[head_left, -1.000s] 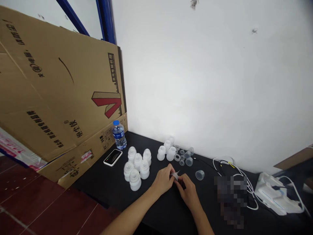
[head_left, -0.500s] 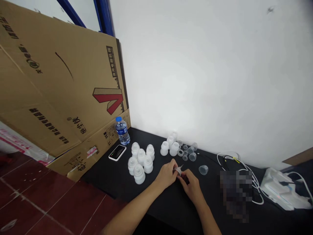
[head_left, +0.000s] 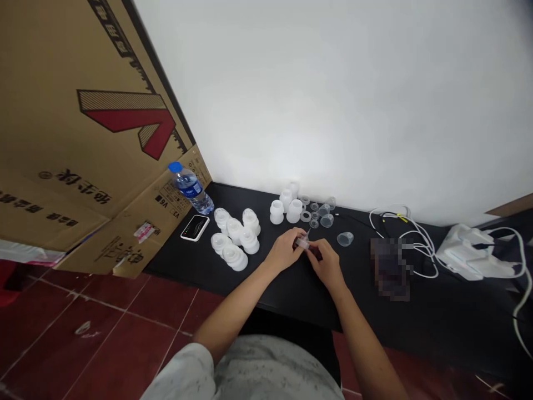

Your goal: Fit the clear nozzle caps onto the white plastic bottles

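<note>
Small translucent piece (head_left: 303, 243), one, between left hand (head_left: 287, 249) and right hand (head_left: 327, 264), at the fingertips, above black tabletop (head_left: 300, 303); gripped by both hands, with fingers (head_left: 296, 231) bent closed around its ends. To the left of the left hand: six white capped bottles (head_left: 234, 229), grouped upright; farther left, white-edged phone (head_left: 195, 228) and water bottle (head_left: 192, 189) with blue cap. Just beyond the hands: white open-necked bottles (head_left: 276, 211), beside translucent rings (head_left: 305, 216) and clear caps (head_left: 327, 220). Near the right hand, on its right: single clear cup-shaped cap (head_left: 345, 239); well to the right, white cables (head_left: 428, 261). Piece pale, with thin pointed tip directed away from the body; partly hidden by fingers, finer detail too small to tell.
</note>
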`<act>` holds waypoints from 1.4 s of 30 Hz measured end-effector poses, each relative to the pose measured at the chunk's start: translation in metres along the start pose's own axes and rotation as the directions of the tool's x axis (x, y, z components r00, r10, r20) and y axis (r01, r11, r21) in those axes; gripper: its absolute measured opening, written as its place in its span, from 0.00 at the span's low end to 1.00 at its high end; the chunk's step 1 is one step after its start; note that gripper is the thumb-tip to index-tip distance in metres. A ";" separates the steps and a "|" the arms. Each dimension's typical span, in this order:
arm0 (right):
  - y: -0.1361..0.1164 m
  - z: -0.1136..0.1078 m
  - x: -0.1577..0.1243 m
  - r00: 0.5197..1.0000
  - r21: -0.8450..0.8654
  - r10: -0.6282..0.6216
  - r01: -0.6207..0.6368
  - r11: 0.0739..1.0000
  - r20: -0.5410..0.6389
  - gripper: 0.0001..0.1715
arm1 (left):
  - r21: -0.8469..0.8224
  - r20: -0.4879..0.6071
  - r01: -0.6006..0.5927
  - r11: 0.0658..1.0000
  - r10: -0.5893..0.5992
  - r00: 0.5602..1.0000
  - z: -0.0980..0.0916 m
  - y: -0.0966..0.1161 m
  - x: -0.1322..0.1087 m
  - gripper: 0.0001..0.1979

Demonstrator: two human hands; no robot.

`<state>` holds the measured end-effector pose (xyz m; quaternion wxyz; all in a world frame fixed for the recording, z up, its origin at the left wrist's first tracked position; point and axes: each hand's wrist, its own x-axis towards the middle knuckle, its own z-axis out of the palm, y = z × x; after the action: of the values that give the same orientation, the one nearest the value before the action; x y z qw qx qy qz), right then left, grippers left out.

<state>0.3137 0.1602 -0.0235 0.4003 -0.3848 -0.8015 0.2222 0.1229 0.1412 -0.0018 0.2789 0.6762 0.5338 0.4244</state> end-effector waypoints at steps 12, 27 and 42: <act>-0.003 0.006 -0.005 1.000 0.014 0.021 -0.021 1.000 0.006 0.16 | 0.027 -0.055 -0.123 0.992 0.124 0.991 0.000 -0.012 -0.001 0.17; -0.011 0.003 -0.003 0.997 -0.001 -0.023 0.023 1.000 0.077 0.19 | 0.120 -0.152 -0.046 0.992 0.064 0.986 0.002 -0.017 -0.001 0.03; -0.006 -0.013 0.031 0.946 0.154 0.298 -0.278 0.948 -0.126 0.17 | 0.184 -0.171 -0.115 0.976 0.147 0.974 -0.004 -0.016 0.004 0.03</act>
<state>0.3100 0.1821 0.0029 0.4465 -0.4854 -0.6880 0.3026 0.1120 0.1490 -0.0119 0.1399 0.6896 0.5460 0.4547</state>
